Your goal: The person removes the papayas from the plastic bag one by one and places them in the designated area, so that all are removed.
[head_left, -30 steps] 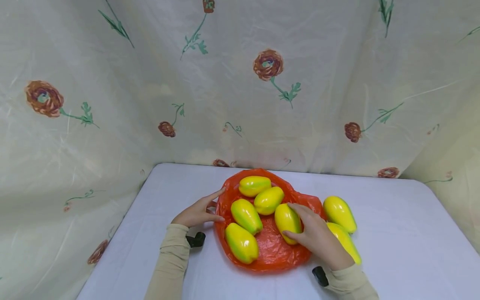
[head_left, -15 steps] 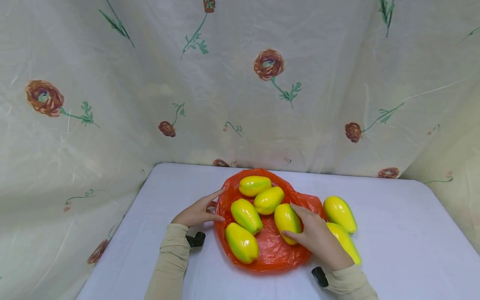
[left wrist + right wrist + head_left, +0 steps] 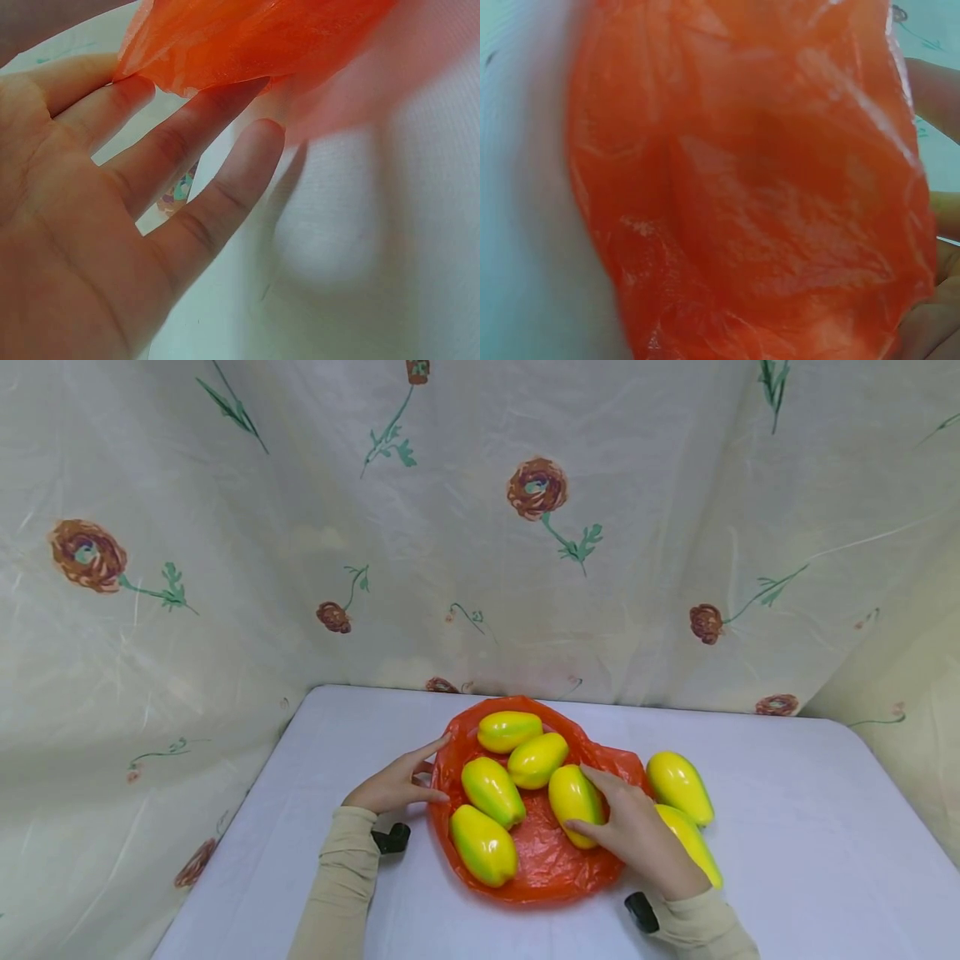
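Observation:
A red plastic bag, its mouth spread wide and round, lies on the table. Several glossy yellow-green papayas, among them one at the near left, are inside it. My left hand touches the bag's left side with spread, nearly straight fingers; in the left wrist view, fingertips are against or just under the red plastic. My right hand reaches over the right rim and grips a papaya between thumb and fingers, inside the bag. Red plastic hides most of that grip in the right wrist view.
Two more papayas lie outside the bag to the right: one farther back and a nearer one, partly behind the right hand. A white cloth covers the table. A flowered curtain hangs behind it.
Very little differs. The papaya under my right hand shifts only slightly, and the left hand and bag stay in place.

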A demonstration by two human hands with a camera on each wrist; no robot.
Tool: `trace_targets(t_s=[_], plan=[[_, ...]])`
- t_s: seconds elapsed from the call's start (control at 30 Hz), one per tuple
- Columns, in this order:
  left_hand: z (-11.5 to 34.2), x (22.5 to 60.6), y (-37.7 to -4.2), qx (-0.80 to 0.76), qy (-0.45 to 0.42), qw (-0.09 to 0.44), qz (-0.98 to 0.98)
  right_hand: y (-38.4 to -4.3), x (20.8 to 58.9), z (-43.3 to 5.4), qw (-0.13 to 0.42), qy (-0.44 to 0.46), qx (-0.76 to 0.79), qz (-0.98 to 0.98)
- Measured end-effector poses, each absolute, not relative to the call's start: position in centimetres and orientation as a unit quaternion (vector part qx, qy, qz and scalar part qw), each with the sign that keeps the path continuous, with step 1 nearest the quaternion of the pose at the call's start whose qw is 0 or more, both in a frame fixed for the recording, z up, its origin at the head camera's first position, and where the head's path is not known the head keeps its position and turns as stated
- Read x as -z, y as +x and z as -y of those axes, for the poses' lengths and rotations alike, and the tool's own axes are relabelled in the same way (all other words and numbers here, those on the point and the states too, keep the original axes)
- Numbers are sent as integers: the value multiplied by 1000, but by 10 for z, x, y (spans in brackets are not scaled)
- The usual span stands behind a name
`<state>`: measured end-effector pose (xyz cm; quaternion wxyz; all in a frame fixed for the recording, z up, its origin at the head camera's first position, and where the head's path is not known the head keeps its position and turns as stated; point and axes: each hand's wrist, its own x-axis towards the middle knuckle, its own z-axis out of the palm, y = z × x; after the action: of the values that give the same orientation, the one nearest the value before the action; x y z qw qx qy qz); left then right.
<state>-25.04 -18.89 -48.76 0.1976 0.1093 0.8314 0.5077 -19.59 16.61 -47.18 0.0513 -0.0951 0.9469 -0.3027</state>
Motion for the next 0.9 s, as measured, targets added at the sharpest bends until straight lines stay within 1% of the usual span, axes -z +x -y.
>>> trace_targets(t_s=[0.27,0.37,0.63,0.9], plan=[[190,491,-253,-501,107,200,-835,-193,464,-172,32,-110,316,-942],[190,493,-254,-501,107,201,-835,-193,462,-175,32,-108,321,-941],[191,495,-256,-506,113,201,-831,-195,454,-181,52,-79,342,-935],[190,494,-255,-504,101,203,-833,-192,442,-191,36,-68,358,-931]])
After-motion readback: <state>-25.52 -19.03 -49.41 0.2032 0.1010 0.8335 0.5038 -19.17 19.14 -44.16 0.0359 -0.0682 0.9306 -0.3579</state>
